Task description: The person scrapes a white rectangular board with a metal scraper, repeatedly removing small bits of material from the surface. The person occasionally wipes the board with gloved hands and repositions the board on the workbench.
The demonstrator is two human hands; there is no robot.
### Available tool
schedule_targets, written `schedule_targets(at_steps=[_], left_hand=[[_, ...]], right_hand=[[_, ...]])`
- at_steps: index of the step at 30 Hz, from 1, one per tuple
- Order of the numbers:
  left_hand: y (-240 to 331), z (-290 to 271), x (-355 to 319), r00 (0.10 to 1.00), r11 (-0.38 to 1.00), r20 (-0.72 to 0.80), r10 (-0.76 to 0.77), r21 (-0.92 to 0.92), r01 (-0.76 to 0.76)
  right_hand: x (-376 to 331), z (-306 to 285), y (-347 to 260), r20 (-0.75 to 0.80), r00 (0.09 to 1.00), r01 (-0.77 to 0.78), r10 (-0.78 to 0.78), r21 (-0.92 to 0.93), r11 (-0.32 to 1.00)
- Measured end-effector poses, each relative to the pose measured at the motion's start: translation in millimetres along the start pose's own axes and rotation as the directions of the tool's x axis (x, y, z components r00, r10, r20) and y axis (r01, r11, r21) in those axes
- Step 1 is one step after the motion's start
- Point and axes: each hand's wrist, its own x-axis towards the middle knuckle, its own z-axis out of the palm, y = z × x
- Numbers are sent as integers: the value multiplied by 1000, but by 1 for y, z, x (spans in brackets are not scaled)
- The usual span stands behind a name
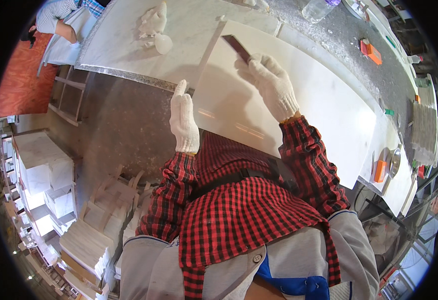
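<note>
Crumpled white clump (pixel 153 21) and pale round piece (pixel 163 44) lie beyond slab (pixel 324 110), upper left; clear bottle (pixel 317 10) and orange box (pixel 374 54) past far edge; dark flat blade (pixel 235 47) over slab, gripped in right hand's (pixel 273 84) curled fingers; left hand (pixel 184 120) by slab's left edge, fingers straight, close together; contact there unclear.

Blade (pixel 235 46) over slab (pixel 324 110) — slab on worktable (pixel 341 45), bottle (pixel 317 11) behind.

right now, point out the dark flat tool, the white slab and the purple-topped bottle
Dark flat tool (pixel 236 47): head view, visible middle
White slab (pixel 325 106): head view, bare top face
Purple-topped bottle (pixel 315 9): head view, clear side
</note>
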Motion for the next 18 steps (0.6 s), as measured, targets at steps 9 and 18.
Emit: schedule_targets(at_steps=[9, 18], left_hand=[[4, -5, 0, 1000, 1000, 29, 11, 6, -12], [26, -41, 8, 872, 840, 400, 283, 335, -427]], right_hand=[[-23, 17, 20, -10, 1000, -10, 9, -94, 995], [-80, -78, -13, -358, 913, 165, -195, -114, 980]])
